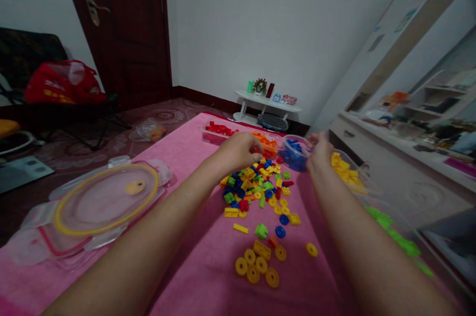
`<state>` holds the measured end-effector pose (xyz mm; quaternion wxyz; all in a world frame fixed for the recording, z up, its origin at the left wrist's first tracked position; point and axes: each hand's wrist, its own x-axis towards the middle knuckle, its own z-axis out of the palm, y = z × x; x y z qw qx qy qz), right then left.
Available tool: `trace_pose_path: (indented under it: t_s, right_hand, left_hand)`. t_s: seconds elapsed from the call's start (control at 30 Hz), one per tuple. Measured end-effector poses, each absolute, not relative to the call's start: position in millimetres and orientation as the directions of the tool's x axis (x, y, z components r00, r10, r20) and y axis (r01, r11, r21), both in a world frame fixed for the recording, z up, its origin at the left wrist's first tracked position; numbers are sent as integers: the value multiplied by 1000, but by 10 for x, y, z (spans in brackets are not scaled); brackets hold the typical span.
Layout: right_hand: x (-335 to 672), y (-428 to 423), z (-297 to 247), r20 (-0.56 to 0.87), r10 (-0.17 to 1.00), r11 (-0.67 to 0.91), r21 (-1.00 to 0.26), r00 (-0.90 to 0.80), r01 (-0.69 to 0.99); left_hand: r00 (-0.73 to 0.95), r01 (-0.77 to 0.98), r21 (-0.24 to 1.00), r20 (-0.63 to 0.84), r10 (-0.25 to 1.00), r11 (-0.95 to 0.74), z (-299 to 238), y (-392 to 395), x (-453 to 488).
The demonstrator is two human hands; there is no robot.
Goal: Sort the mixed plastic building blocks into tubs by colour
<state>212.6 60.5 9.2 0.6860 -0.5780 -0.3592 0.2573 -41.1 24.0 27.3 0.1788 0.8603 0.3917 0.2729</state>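
Bare forearms are stretching in from the near corners of the pink-covered counter, so they're sitting closest to the camera. Left hand is hovering over the far side of the brick pile, fingers curling down; can't tell if they're pinching a piece. Right hand is hanging around the right rim of the blue tub, fingers bending, and again can't tell if they're gripping anything. The brick pile is spreading mid-counter, with yellow rings lying toward the near edge. The red tub and orange tub are lining the far edge, the yellow tub is standing along the right edge, and clear lids are lying by the left edge.
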Motion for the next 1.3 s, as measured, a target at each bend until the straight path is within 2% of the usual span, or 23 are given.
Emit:
trace_pose_path:
  t_s: [0.07,0.2,0.27,0.33,0.43,0.53,0.77,1.03,1.17,1.3]
  right_hand:
    - [1952,407,15,183,768,236,-972,614,-5]
    - [1747,39,-13,184,920,157,-982,345,103]
    - [1728,-72,7,196,930,162,-978,311,134]
    - [1734,-130,28,213,919,178,-975,331,132]
    - [1730,-155,44,223,917,188,-973,331,134]
    - [1682,-160,43,226,934,190,-970,276,153]
    - [1529,-185,31,184,968,144,-964,170,225]
    - [1503,-164,-29,172,978,127,-941,120,314]
    - [1578,-184,-8,138,989,108,-920,54,376]
    - [1624,-226,40,161,981,105,-907,105,409]
  left_hand:
    - [667,505,544,247,703,-670,187,157,-287]
    - [870,352,552,104,481,-756,-18,-87,-20]
    - [915,285,518,103,390,-806,-126,-205,85]
    - [927,265,444,128,353,-856,-226,-303,164]
    - [926,304,302,128,355,-903,-339,-406,240]
    - [920,339,251,114,375,-907,-408,-443,276]
    - [904,355,352,108,414,-866,-451,-429,287]
    - [894,383,493,14,447,-781,-418,-521,300]
    - [863,437,354,92,496,-827,-416,-555,304]
    - [838,483,237,153,523,-843,-435,-622,352]
